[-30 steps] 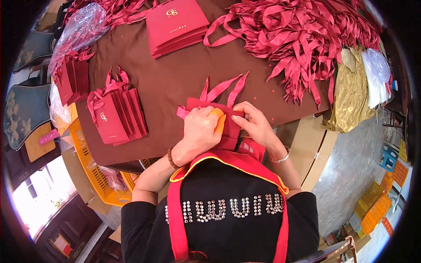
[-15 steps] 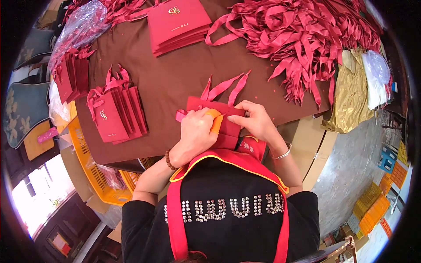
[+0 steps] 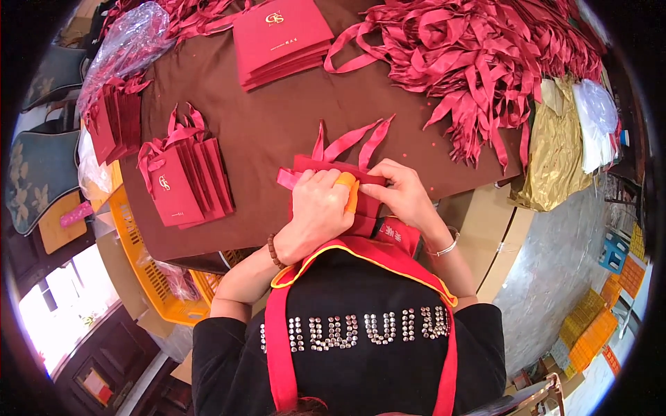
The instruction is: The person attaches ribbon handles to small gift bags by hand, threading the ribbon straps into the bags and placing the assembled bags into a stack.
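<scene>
In front of my apron, at the near edge of the brown table, is a dark red paper bag (image 3: 365, 206). Red ribbon handles (image 3: 347, 144) stand up from its far side. My left hand (image 3: 319, 204) is closed in a fist at the bag's upper edge, an orange cover (image 3: 352, 197) on one finger; what its fingertips grip is hidden. A pink-red ribbon end (image 3: 286, 178) pokes out left of that hand. With thumb and forefinger, my right hand (image 3: 402, 195) pinches the right side of the bag's top edge.
Finished-looking red bags with ribbons (image 3: 173, 184) lean together at the left, more (image 3: 114, 125) behind them. Flat red bags (image 3: 284, 41) are stacked at the back. A big heap of red ribbons (image 3: 472, 55) covers the far right, beside gold wrapping (image 3: 555, 152). An orange crate (image 3: 156, 284) sits below left.
My left hand has shifted slightly right and turned, its knuckles nearer my right hand. My right hand has barely moved and keeps its pinch. The ribbon handles have swayed a little.
</scene>
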Action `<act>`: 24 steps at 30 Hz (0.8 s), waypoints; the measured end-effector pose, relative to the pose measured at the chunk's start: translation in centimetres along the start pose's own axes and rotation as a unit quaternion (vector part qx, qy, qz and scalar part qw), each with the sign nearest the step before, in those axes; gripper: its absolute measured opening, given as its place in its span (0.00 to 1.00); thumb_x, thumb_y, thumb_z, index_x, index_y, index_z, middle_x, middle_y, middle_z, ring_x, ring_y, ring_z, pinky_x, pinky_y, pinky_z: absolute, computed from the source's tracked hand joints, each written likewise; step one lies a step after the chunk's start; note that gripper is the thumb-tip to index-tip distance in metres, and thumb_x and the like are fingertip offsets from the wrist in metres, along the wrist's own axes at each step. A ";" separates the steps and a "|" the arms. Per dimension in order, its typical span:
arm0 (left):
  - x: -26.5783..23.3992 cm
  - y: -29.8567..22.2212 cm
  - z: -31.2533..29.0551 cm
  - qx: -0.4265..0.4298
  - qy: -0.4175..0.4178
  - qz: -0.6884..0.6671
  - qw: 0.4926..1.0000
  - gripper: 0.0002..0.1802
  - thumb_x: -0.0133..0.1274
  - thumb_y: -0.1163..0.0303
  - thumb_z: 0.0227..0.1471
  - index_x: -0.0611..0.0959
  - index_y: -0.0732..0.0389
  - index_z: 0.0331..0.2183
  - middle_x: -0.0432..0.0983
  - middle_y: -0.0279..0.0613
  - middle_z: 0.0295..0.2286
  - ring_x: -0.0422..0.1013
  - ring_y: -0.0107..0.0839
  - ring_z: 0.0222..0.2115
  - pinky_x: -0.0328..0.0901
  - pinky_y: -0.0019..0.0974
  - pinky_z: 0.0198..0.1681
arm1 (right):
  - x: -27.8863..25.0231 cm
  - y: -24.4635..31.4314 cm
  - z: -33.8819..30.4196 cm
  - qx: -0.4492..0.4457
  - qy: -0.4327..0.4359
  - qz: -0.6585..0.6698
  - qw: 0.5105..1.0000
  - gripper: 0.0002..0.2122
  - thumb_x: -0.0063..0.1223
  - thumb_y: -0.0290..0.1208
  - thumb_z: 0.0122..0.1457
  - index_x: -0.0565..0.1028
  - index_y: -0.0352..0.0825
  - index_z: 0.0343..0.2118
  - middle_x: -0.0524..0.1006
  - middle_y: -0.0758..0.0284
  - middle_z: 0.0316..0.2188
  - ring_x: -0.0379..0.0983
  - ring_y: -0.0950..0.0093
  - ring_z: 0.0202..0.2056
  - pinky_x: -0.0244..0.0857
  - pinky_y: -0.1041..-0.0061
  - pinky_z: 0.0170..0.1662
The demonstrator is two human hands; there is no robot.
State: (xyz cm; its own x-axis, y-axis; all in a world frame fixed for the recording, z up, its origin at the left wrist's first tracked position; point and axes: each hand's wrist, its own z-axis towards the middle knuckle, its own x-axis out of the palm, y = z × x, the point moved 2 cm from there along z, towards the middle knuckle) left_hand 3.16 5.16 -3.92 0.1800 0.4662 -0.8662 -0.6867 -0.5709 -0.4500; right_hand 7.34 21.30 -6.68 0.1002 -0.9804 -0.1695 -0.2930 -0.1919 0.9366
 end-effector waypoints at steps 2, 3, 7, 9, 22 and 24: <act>0.0 0.0 -0.2 0.015 -0.004 0.008 1.000 0.09 0.57 0.73 0.32 0.78 0.62 0.24 0.69 0.40 0.20 0.68 0.39 0.22 0.58 0.39 0.26 | 0.0 -0.3 -0.2 -0.008 -0.001 0.011 1.000 0.07 0.57 0.25 0.50 0.75 0.26 0.30 0.70 0.70 0.27 0.65 0.83 0.28 0.60 0.81 0.32; 0.0 0.0 -0.3 0.031 -0.008 0.017 0.999 0.09 0.57 0.73 0.32 0.78 0.62 0.23 0.69 0.39 0.19 0.67 0.38 0.22 0.58 0.39 0.26 | 0.1 -0.4 -0.2 -0.015 -0.003 0.021 1.000 0.07 0.56 0.24 0.50 0.75 0.26 0.30 0.70 0.70 0.27 0.65 0.83 0.28 0.60 0.81 0.31; 0.8 0.2 -0.8 0.067 -0.030 0.020 0.997 0.09 0.57 0.73 0.32 0.78 0.62 0.23 0.68 0.39 0.20 0.67 0.38 0.22 0.58 0.38 0.26 | 0.3 0.1 -0.4 -0.012 -0.006 0.034 0.999 0.07 0.56 0.23 0.50 0.74 0.26 0.30 0.69 0.70 0.28 0.64 0.83 0.27 0.59 0.83 0.28; 1.0 0.3 -0.9 0.061 -0.026 0.042 0.997 0.08 0.58 0.72 0.33 0.78 0.61 0.23 0.67 0.38 0.20 0.66 0.35 0.23 0.57 0.39 0.28 | 0.4 -0.2 -0.4 -0.065 -0.019 -0.009 0.998 0.07 0.55 0.23 0.51 0.74 0.25 0.31 0.69 0.69 0.29 0.64 0.85 0.25 0.58 0.85 0.24; -2.5 1.4 1.7 0.010 0.087 -0.001 0.996 0.12 0.62 0.65 0.35 0.80 0.57 0.25 0.74 0.33 0.28 0.67 0.33 0.34 0.53 0.40 0.40 | 1.3 1.5 -1.2 -0.147 -0.064 -0.080 0.984 0.07 0.56 0.22 0.50 0.74 0.27 0.32 0.72 0.62 0.31 0.70 0.70 0.28 0.64 0.78 0.30; -2.7 1.4 1.8 0.008 0.103 -0.050 0.993 0.08 0.60 0.67 0.39 0.80 0.56 0.26 0.74 0.34 0.26 0.67 0.33 0.32 0.53 0.39 0.38 | 1.0 1.2 -1.7 -0.152 -0.072 -0.087 0.982 0.07 0.56 0.22 0.50 0.74 0.28 0.32 0.73 0.62 0.31 0.71 0.70 0.30 0.65 0.77 0.32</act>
State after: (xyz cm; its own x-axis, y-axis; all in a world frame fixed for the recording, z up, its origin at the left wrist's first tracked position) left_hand 0.47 4.38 -1.84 0.3871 0.3722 -0.8436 -0.6681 -0.5173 -0.5348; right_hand 8.75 20.13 -5.18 -0.0182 -0.9341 -0.3566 0.0168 -0.3569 0.9340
